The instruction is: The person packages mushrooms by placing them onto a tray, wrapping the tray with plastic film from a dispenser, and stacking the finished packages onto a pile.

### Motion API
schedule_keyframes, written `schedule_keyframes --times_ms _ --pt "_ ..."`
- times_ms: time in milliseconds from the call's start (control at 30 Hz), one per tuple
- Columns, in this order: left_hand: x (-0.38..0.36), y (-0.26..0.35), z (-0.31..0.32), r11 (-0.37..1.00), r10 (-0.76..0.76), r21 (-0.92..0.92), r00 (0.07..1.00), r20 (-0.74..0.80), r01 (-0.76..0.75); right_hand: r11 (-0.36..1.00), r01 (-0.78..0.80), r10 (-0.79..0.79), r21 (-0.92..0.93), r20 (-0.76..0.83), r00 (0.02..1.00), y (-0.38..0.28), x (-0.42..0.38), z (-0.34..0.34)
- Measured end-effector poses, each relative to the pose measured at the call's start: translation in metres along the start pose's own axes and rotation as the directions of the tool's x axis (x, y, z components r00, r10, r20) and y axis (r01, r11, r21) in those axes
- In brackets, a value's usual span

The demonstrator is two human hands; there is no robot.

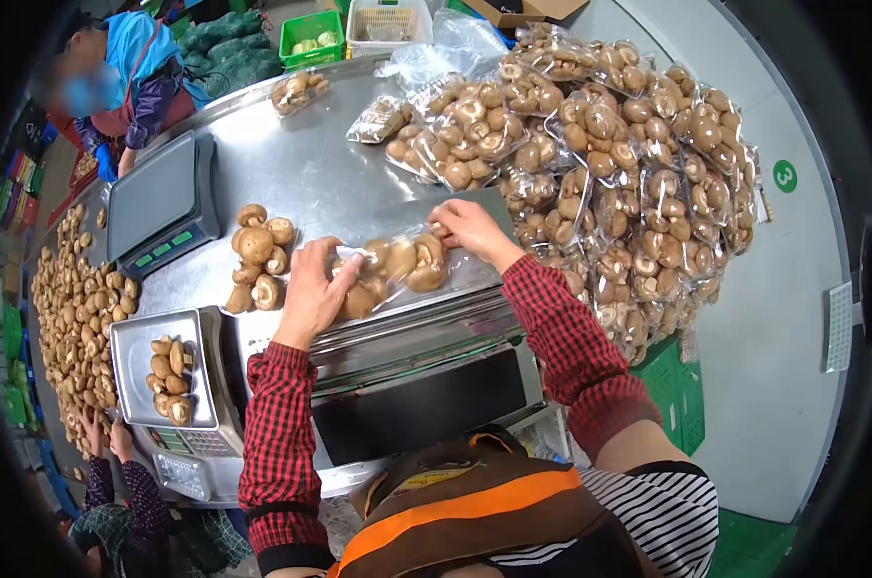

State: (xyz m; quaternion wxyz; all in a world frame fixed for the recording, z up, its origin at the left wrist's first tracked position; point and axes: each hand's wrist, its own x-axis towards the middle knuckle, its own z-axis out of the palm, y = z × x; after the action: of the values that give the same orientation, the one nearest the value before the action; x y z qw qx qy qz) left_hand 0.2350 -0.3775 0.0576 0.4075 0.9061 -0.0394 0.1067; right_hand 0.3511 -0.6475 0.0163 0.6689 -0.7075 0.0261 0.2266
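A clear plastic bag of brown shiitake mushrooms point(397, 265) lies on the steel table in front of me. My left hand point(316, 287) grips the left end of this bag, thumb and fingers closed on the plastic. At the bag's far right corner, my right hand point(467, 231) pinches the film with bent fingers; the fingertips are partly hidden. Just left of my left hand sits a small heap of loose shiitake mushrooms point(255, 249). To the right rises a big pile of bagged shiitake mushrooms point(629, 144).
A dark-topped scale point(152, 193) stands at the back left. Nearer, another scale's tray point(132, 371) holds several mushrooms. Many loose mushrooms point(79, 318) cover the left end. Two co-workers point(142, 67) are at that side. Green crates point(672, 390) support the bagged pile.
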Motion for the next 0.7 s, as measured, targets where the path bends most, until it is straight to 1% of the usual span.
schedule_keyframes --times_ms 67,100,133,200,233,267,300,333,367,400,433,467,500,533,567,600,633,667,700 --pt "0.004 0.010 -0.007 0.995 -0.021 0.096 0.999 0.048 0.017 0.959 -0.029 0.062 -0.282 0.109 0.992 -0.013 0.007 0.001" --pt "0.004 0.015 -0.011 0.989 -0.146 0.018 0.983 0.111 0.145 0.966 -0.088 0.133 -0.243 0.178 0.975 -0.019 0.005 0.001" --pt "0.002 0.013 -0.012 0.991 -0.137 0.019 0.985 0.105 0.136 0.967 -0.078 0.123 -0.243 0.177 0.976 -0.024 0.006 -0.001" --pt "-0.001 0.012 -0.016 0.952 -0.292 -0.064 0.950 0.115 0.300 0.850 -0.201 0.357 -0.486 0.252 0.899 -0.039 0.007 -0.007" --pt "-0.003 0.010 -0.022 0.931 -0.351 -0.048 0.923 0.158 0.363 0.740 -0.084 0.304 -0.668 0.221 0.927 -0.044 0.002 -0.012" --pt "-0.006 0.000 -0.022 0.943 -0.331 0.077 0.930 0.159 0.323 0.738 -0.083 0.299 -0.670 0.215 0.930 -0.045 -0.002 -0.016" --pt "-0.015 -0.009 -0.019 0.983 -0.170 0.071 0.985 0.030 0.168 0.735 -0.069 0.304 -0.674 0.237 0.923 -0.044 -0.007 -0.021" --pt "-0.024 -0.018 -0.015 0.996 -0.003 0.086 0.995 -0.101 0.012 0.732 -0.056 0.311 -0.679 0.260 0.914 -0.043 -0.013 -0.026" --pt "-0.029 -0.023 -0.015 0.997 -0.005 0.082 0.995 -0.102 0.013 0.771 -0.007 0.224 -0.637 0.261 0.939 -0.044 -0.026 -0.026" --pt "-0.034 -0.027 -0.016 0.995 -0.012 0.102 0.998 -0.056 0.018 0.768 -0.008 0.228 -0.640 0.262 0.938 -0.036 -0.029 -0.030" --pt "-0.038 -0.032 -0.015 0.992 -0.021 0.122 1.000 -0.010 0.022 0.807 0.113 0.088 -0.580 0.307 0.948 -0.026 -0.028 -0.034" --pt "-0.040 -0.031 -0.015 0.992 -0.025 0.122 1.000 -0.011 0.027 0.826 0.236 -0.056 -0.512 0.342 0.938 -0.014 -0.026 -0.038" --pt "-0.041 -0.029 -0.015 0.991 -0.133 0.012 0.991 0.020 0.133 0.820 0.347 -0.182 -0.456 0.366 0.912 -0.007 -0.028 -0.037" --pt "-0.041 -0.027 -0.015 0.967 -0.234 -0.093 0.970 0.062 0.239 0.820 0.348 -0.182 -0.455 0.370 0.911 0.003 -0.030 -0.035" --pt "-0.040 -0.026 -0.016 0.945 -0.307 -0.081 0.946 0.107 0.316 0.935 0.172 -0.109 -0.311 0.211 0.971 0.008 -0.036 -0.027" --pt "-0.037 -0.021 -0.012 0.945 -0.308 -0.082 0.946 0.103 0.316 0.992 0.007 0.001 -0.128 0.065 0.998 0.004 -0.044 -0.015" --pt "-0.035 -0.013 -0.005 0.886 -0.399 -0.233 0.915 0.060 0.401 0.995 -0.036 0.033 -0.090 -0.030 0.999 0.002 -0.053 -0.001" --pt "-0.037 -0.009 -0.001 0.799 -0.491 -0.377 0.870 0.041 0.468 0.985 -0.049 0.035 -0.163 -0.092 0.995 0.004 -0.057 0.009" --pt "-0.038 -0.009 0.002 0.896 -0.371 -0.288 0.926 -0.068 0.338 0.975 0.005 -0.037 -0.220 -0.145 0.989 0.007 -0.065 0.012"
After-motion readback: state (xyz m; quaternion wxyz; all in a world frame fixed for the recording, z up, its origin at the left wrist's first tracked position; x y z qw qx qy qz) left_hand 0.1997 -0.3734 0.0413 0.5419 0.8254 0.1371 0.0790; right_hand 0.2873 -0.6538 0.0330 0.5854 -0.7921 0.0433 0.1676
